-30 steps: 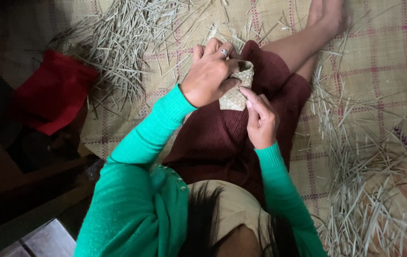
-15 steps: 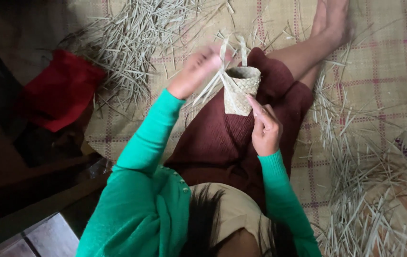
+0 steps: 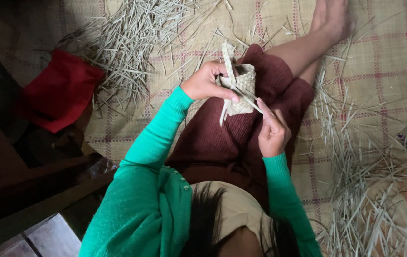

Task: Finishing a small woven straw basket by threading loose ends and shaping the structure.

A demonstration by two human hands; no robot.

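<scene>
A small woven pouch [image 3: 240,90] of pale leaf strips is held above the lap, over a dark red skirt [image 3: 241,138]. It is gripped at its left side by the left hand [image 3: 208,82], whose fingers are curled around its rim and one upright strip [image 3: 227,59]. What lies inside the pouch cannot be told. The right hand [image 3: 272,131] is placed just near of the pouch, its fingers pinched on loose strip ends [image 3: 251,102] that stick out from the lower right corner. A checked straw mat [image 3: 379,62] is spread beneath, strewn with dry leaf slivers: one heap [image 3: 127,43] at far left, another [image 3: 370,190] at near right. A red cloth [image 3: 61,90] is seen at the left edge of the mat.
</scene>
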